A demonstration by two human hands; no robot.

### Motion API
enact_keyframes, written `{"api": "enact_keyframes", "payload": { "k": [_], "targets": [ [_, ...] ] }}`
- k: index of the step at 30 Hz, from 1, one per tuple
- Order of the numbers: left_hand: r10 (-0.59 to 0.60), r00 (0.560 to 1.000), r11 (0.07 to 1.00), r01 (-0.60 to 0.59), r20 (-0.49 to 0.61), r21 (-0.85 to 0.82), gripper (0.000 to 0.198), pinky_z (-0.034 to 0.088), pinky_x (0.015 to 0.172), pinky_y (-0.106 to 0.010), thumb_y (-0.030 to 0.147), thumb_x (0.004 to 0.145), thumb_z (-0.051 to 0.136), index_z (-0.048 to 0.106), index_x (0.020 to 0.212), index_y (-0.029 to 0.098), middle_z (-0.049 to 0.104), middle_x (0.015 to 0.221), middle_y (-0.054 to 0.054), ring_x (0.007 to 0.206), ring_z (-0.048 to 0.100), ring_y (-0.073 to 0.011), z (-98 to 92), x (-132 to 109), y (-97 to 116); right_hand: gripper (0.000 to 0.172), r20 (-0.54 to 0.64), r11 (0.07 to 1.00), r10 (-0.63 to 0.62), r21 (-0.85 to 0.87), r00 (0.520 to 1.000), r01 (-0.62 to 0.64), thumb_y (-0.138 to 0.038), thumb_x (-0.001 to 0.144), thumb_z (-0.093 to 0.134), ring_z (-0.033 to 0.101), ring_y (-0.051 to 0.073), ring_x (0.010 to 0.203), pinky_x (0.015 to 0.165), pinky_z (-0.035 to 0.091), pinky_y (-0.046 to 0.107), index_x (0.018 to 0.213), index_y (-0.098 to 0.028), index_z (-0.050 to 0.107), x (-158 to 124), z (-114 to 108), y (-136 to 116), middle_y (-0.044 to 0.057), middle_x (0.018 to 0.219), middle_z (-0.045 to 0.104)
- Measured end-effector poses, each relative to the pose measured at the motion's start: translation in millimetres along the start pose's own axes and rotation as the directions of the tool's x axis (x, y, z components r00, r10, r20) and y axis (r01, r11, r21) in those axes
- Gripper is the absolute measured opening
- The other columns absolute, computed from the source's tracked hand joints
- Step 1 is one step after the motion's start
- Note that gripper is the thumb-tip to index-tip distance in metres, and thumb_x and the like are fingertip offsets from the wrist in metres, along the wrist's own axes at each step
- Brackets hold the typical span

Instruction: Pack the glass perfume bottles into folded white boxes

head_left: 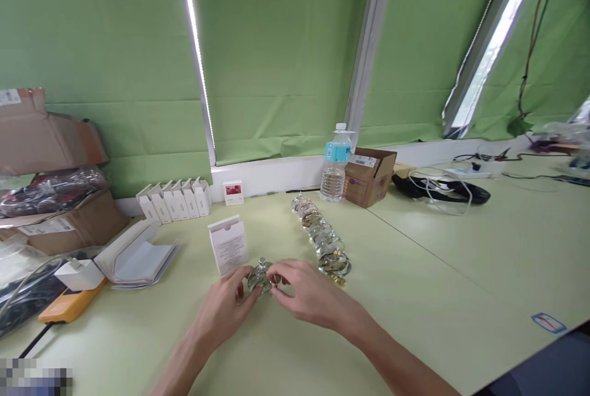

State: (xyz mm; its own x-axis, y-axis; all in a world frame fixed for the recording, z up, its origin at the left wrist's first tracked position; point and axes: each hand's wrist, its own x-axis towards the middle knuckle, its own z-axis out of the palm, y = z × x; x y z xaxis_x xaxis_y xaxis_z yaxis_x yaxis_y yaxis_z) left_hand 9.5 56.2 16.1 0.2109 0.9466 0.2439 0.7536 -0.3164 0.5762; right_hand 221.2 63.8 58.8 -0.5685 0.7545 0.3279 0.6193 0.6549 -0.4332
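Observation:
A small shiny, rounded thing with a silver knob on top (260, 277) is held just above or on the table; its exact kind is too small to make out. My left hand (224, 302) pinches its left side between thumb and fingers. From the right, the thumb and fingertips of my right hand (310, 291) close on its other edge, partly covering it. Right behind it stands an upright white box (228, 244) with small print and a flap at its top. A long row of similar silver and gold shiny pieces (322, 236) runs away beyond my right hand.
Several white boxes (175, 202) stand in a row at the back left, near a small white box with a red picture (233, 193). A water bottle (335, 168) and an open cardboard box (369, 178) are at the back. Papers (142, 261) and an orange power strip (71, 305) lie left.

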Motion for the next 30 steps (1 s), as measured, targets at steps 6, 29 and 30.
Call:
{"api": "enact_keyframes", "payload": {
  "k": [6, 29, 30],
  "targets": [
    [0.020, 1.000, 1.000, -0.020, -0.005, -0.005, 0.027, 0.046, 0.063, -0.026, 0.037, 0.090, 0.052, 0.061, 0.115, 0.028, 0.067, 0.089, -0.002, 0.073, 0.060, -0.0171, 0.3, -1.7, -0.3, 0.026, -0.225, 0.988, -0.036, 0.137, 0.974, 0.069, -0.024, 0.095, 0.052, 0.064, 0.020, 0.091, 0.082, 0.052, 0.032, 0.120, -0.026, 0.060, 4.2, -3.5, -2.7, 0.005, 0.103, 0.068],
    [0.103, 0.994, 0.994, -0.102, 0.031, -0.032, 0.024, 0.049, 0.074, -0.029, 0.029, 0.090, 0.053, 0.058, 0.113, 0.029, 0.067, 0.096, 0.000, 0.083, 0.061, -0.0182, 0.9, -4.5, 3.7, 0.017, -0.274, 0.987, -0.070, 0.123, 0.959, 0.107, -0.022, 0.097, 0.052, 0.063, 0.019, 0.104, 0.091, 0.053, 0.033, 0.109, -0.024, 0.064, 10.0, 13.4, 4.2, 0.004, 0.108, 0.070],
    [0.104, 0.994, 0.994, -0.103, 0.030, -0.029, 0.024, 0.049, 0.074, -0.029, 0.029, 0.090, 0.053, 0.058, 0.113, 0.030, 0.067, 0.096, 0.000, 0.082, 0.061, -0.0182, 1.1, -4.4, 3.5, 0.017, -0.272, 0.986, -0.073, 0.125, 0.960, 0.110, -0.022, 0.097, 0.051, 0.064, 0.019, 0.103, 0.091, 0.052, 0.033, 0.108, -0.024, 0.064, 10.1, 13.5, 4.3, 0.003, 0.107, 0.071]
  ]
}}
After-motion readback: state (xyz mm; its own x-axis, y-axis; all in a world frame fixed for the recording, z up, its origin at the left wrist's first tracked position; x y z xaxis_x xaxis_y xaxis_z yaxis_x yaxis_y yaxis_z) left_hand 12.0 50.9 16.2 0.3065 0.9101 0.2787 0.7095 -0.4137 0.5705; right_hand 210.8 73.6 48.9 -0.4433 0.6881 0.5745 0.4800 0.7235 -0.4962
